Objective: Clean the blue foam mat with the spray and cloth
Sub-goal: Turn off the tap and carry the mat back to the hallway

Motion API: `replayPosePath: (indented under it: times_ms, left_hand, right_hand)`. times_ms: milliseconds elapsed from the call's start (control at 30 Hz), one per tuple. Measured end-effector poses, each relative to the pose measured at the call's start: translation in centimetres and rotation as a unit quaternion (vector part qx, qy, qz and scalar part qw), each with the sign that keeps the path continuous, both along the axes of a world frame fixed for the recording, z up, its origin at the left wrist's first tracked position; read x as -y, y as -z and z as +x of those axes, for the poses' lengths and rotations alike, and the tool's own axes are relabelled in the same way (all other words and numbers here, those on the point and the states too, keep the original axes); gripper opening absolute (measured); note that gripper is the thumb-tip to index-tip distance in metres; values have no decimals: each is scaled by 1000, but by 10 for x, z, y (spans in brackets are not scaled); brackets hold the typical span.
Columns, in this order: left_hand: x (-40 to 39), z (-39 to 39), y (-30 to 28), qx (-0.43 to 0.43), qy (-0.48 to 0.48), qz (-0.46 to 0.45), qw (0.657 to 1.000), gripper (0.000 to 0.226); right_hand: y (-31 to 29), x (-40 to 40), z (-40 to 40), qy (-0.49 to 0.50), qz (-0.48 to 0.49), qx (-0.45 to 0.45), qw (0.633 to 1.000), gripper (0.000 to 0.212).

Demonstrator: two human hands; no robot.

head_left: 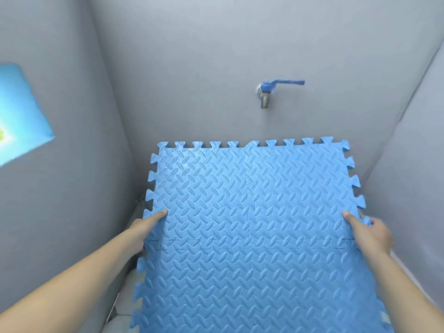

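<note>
- Hands first: your left hand (146, 227) grips the left edge of the blue foam mat (252, 236), thumb laid flat on the textured top face and pointing away from you, the other fingers curled under the edge and hidden.
- Your right hand (367, 233) holds the opposite edge the same way: thumb stretched along the top, remaining fingers wrapped around the toothed border, one knuckle showing past a tab.
- Both forearms reach forward and inward from the lower corners, bare, wrists roughly level with each other.
- Between your two thumbs the mat spans the whole gap; it is made of interlocked tiles, with a seam line running just nearer to you than your fingers and another running away from you down the middle.
- Beyond your fingertips the mat's far edge sits near the grey wall (192, 68), below a tap with a blue handle (271, 90).
- Left of your left hand, well apart, a bright blue patch (21, 109) shows on the side wall.
</note>
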State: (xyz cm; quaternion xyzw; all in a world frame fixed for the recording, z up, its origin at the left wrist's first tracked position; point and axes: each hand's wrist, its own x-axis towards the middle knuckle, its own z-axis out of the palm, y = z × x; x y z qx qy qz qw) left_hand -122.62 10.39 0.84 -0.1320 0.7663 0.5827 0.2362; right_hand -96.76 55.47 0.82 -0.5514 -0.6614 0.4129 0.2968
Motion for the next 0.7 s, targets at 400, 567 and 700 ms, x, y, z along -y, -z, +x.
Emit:
replayPosePath:
  times_ms: [400, 567, 700]
  left_hand:
    - [-35, -48, -69, -129, 2, -2, 992, 74]
    - [-45, -51, -68, -158, -15, 5, 987, 55]
    - [-48, -63, -63, -171, -5, 39, 984, 65]
  right_hand:
    - [-61, -33, -43, -53, 55, -38, 996, 48]
    - [-72, -36, -53, -72, 41, 39, 996, 49]
    - [-77, -34, -63, -76, 30, 117, 990, 61]
